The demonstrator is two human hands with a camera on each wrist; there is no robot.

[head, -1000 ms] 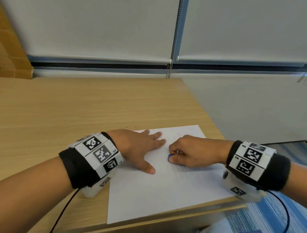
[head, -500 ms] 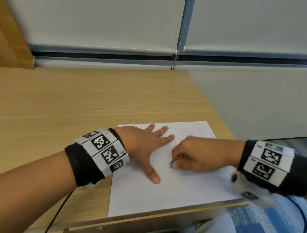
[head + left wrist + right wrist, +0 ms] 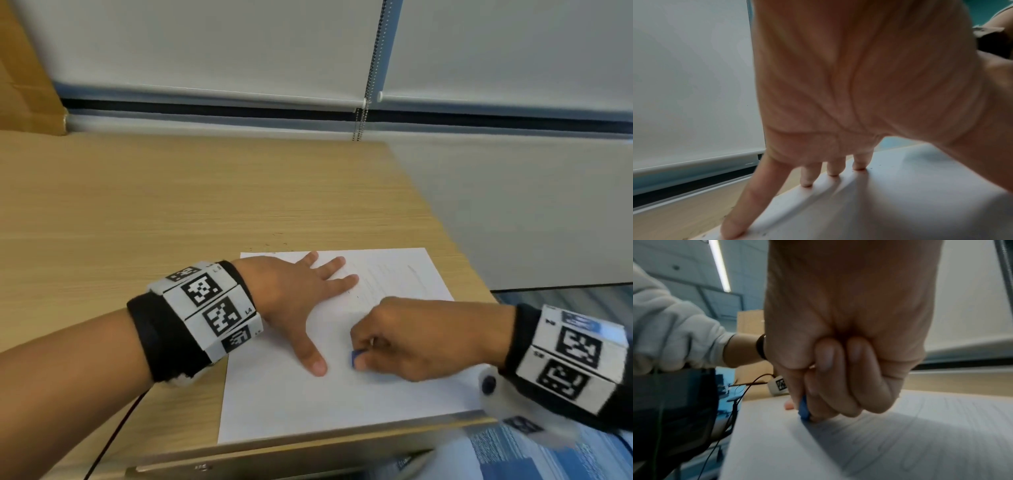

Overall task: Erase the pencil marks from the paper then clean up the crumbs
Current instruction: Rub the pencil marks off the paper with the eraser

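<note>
A white sheet of paper (image 3: 342, 404) lies at the near right corner of the wooden desk (image 3: 171, 212), with faint pencil lines (image 3: 390, 274) on its far half. My left hand (image 3: 308, 291) lies flat on the paper's left part, fingers spread and straight, thumb pointing toward me. My right hand (image 3: 394, 339) pinches a small blue eraser (image 3: 354, 358) and holds its tip against the paper just right of the left thumb. In the right wrist view the blue eraser (image 3: 803, 408) touches the sheet (image 3: 900, 443). Small dark crumbs (image 3: 871, 168) lie near my left fingertips (image 3: 833, 172).
The desk's right edge (image 3: 455, 240) and front edge (image 3: 308, 445) run close to the paper. A window blind (image 3: 205, 44) with a bead chain (image 3: 371, 68) hangs behind the desk. A cardboard box (image 3: 24, 68) stands at the far left. Blue carpet (image 3: 548, 455) shows below right.
My right hand has slid the eraser toward me across the paper, and the left hand stays pressed flat. The head view has tilted down a little.
</note>
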